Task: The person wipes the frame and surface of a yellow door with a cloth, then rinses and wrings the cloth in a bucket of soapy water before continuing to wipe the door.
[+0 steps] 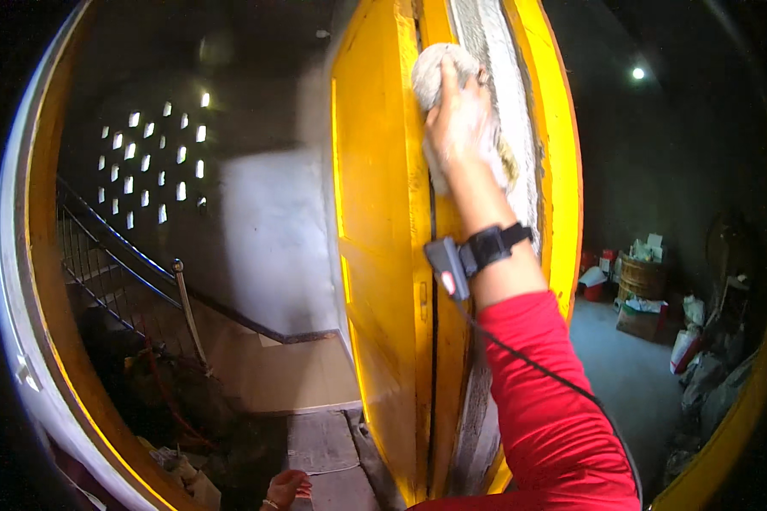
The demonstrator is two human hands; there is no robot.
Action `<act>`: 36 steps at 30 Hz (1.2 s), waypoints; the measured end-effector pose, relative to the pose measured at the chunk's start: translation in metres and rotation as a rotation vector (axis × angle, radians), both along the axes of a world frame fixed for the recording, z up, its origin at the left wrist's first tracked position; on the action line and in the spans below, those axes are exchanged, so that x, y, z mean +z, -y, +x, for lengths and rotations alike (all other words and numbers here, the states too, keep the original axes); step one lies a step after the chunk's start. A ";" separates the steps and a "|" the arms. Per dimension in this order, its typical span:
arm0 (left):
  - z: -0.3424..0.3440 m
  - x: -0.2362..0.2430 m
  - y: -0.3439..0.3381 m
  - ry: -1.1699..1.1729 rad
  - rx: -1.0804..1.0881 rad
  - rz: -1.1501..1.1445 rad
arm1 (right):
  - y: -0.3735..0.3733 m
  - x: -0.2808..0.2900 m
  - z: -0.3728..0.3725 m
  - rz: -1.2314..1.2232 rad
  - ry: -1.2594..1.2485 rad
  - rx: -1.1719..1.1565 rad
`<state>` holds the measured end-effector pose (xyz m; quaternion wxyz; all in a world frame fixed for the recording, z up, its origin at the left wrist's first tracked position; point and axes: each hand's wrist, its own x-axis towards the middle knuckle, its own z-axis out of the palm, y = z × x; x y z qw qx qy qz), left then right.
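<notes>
My right hand (462,119) is raised high and presses a wadded whitish cloth (435,70) against the edge of a yellow door frame (439,255). Its fingers bend over the cloth, which bulges out past the fingertips. Beside the hand runs a strip of rough grey-white plaster (520,111), with yellow trim to its right. The yellow panelled door (375,221) is to the left of the frame. Low in the view, my left hand (288,490) is partly cut off by the lower edge; its fingers are loosely bent, and nothing shows in them.
On the left, a staircase railing (128,255) with a metal post (189,311) stands by a tiled landing (273,366). To the right is a dim room with a woven basket (642,277), a box (642,319) and several bags (699,375). A cable (554,375) trails along my right sleeve.
</notes>
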<state>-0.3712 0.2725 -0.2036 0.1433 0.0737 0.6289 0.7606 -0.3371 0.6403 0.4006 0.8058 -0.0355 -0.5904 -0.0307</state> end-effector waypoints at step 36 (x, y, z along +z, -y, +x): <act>-0.010 0.028 -0.015 0.048 -0.196 -0.070 | 0.021 -0.253 0.046 -0.208 0.438 -0.048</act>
